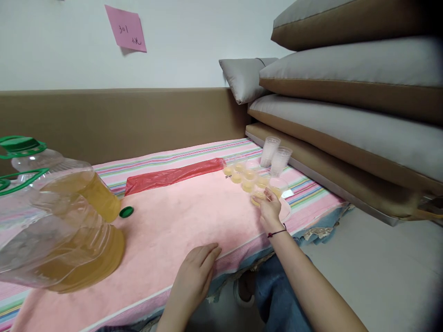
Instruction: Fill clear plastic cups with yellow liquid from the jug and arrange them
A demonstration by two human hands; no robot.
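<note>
At the near end of a group of clear plastic cups [248, 184] with yellowish liquid in them, my right hand [271, 210] has its fingers closed on the nearest plastic cup [258, 200]. That cup stands among the others on the pink towel [166, 240]. Nearer to me, my left hand [198, 269] rests on the towel's front edge, its fingers stretched out and nothing in it. Two stacks of clear cups, a far stack [270, 151] and a near stack [280, 161], stand upright behind the filled cups.
Two large clear jugs of yellow liquid, a front jug [79, 249] and a rear jug [98, 193], stand at left. A green cap [126, 211] lies beside them. Behind the towel stretches a red plastic bag [176, 174]. Stacked grey-brown cushions [346, 110] rise at right.
</note>
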